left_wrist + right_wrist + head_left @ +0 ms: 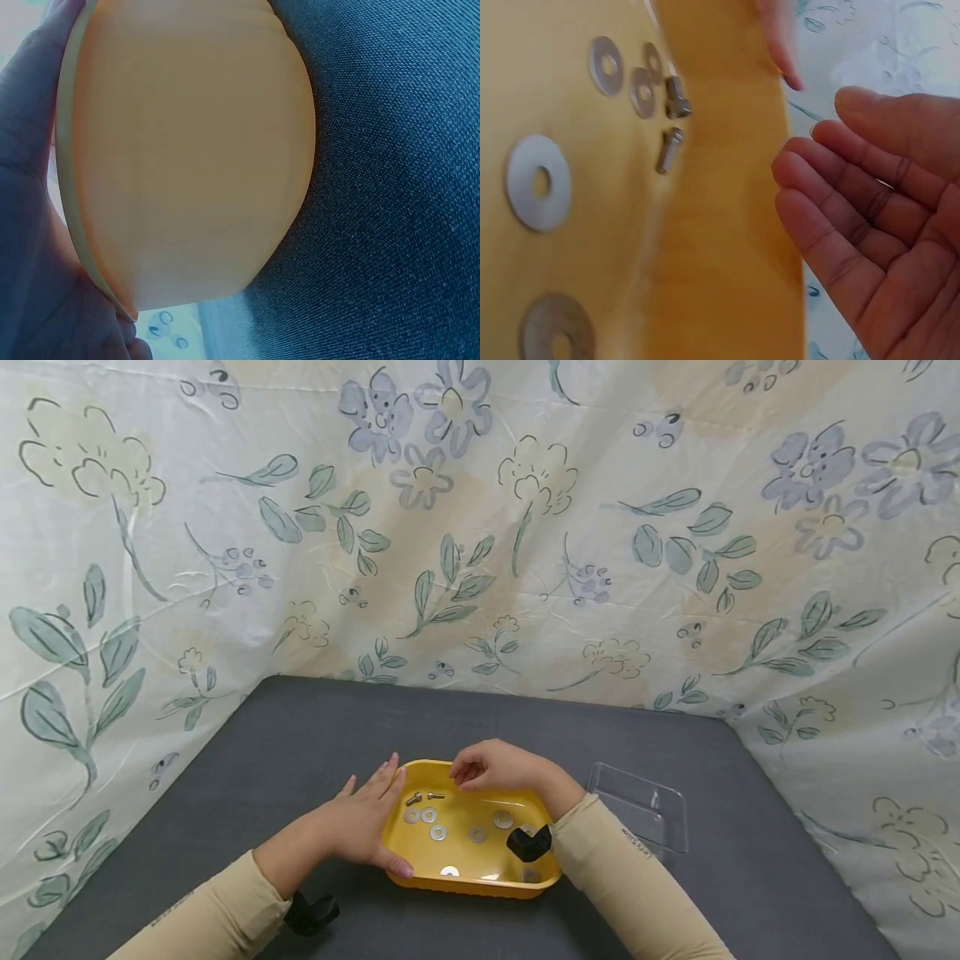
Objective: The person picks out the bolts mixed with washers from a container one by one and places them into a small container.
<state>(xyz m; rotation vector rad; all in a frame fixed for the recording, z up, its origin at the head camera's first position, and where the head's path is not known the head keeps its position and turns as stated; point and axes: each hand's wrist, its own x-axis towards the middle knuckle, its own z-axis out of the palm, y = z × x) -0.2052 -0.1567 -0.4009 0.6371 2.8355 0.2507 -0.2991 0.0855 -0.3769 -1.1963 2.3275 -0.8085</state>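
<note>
A yellow tray (480, 888) holds several flat metal washers (438, 832) and two small socket-head screws (413, 798). My left hand (360, 822) rests along the tray's left rim, fingers straight and spread, thumb at the near corner. The left wrist view shows the tray's outer wall (195, 157) beside that hand. Over the tray's far side hovers my right hand (502, 767), its fingers loosely bent. In the right wrist view the palm (911, 292) faces the camera with nothing held, and the screws (669, 150) lie close to the tray wall.
Right of the tray, partly behind my right forearm, stands a clear plastic box (684, 827). Both stand on a dark grey cloth surface (322, 727). Flowered fabric (480, 543) hangs around its back and sides.
</note>
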